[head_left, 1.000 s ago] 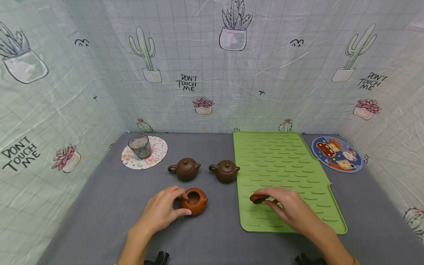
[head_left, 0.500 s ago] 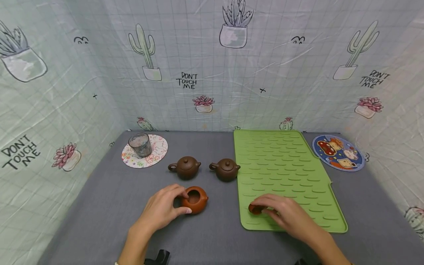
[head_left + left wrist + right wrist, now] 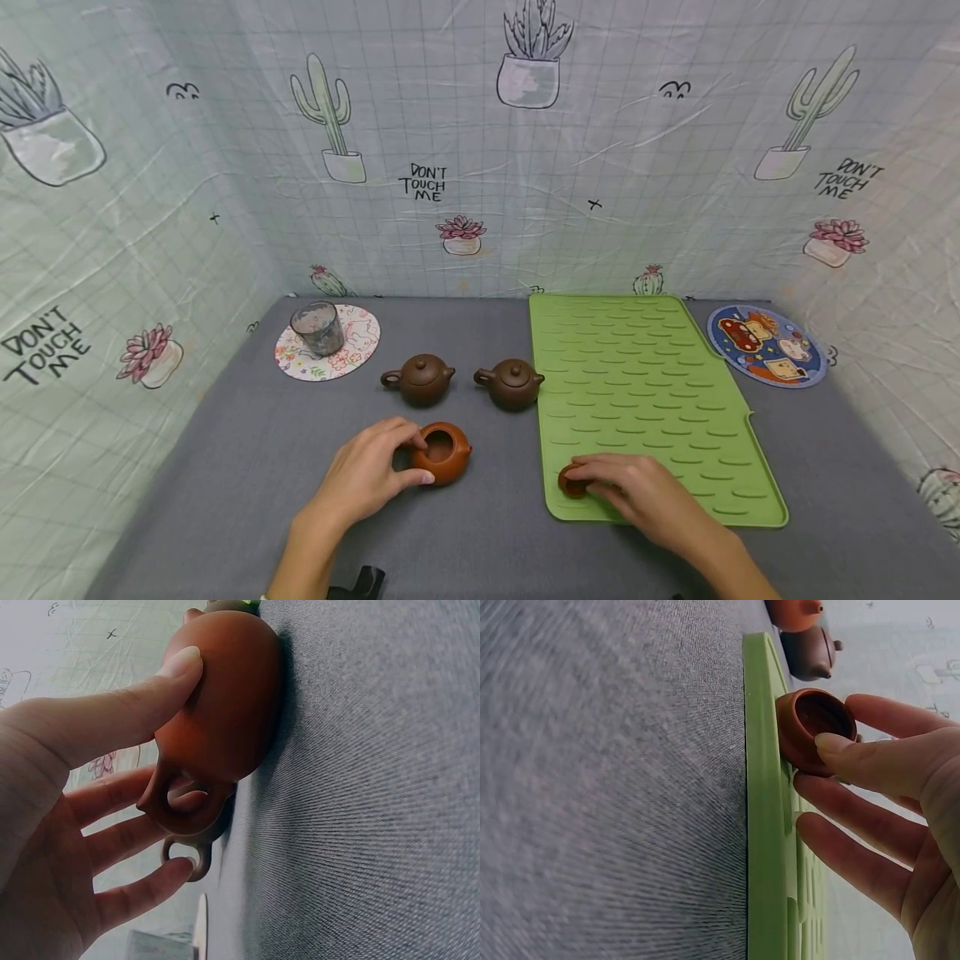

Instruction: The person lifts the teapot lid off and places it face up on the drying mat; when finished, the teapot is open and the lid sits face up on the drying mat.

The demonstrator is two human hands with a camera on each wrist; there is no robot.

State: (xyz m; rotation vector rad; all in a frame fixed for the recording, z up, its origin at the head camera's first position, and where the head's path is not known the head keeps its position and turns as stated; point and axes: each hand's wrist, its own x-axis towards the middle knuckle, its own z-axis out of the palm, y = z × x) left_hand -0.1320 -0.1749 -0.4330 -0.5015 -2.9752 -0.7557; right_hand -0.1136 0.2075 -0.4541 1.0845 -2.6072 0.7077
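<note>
So, we've both hands half-open: left hand gripping the orange teapot, right hand pinching a lid (probably), best settled flat at the near-left corner of the green mat.

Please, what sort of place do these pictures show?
Probably a screened-off work area: cactus-printed cloth stands behind and on both sides of a grey table, set with an orange teapot and a green mat.

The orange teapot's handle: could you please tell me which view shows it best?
The left wrist view, where the handle shows close up. In the head view, the left hand largely hides it; the right wrist view shows part of the orange teapot, handle unseen.
</note>
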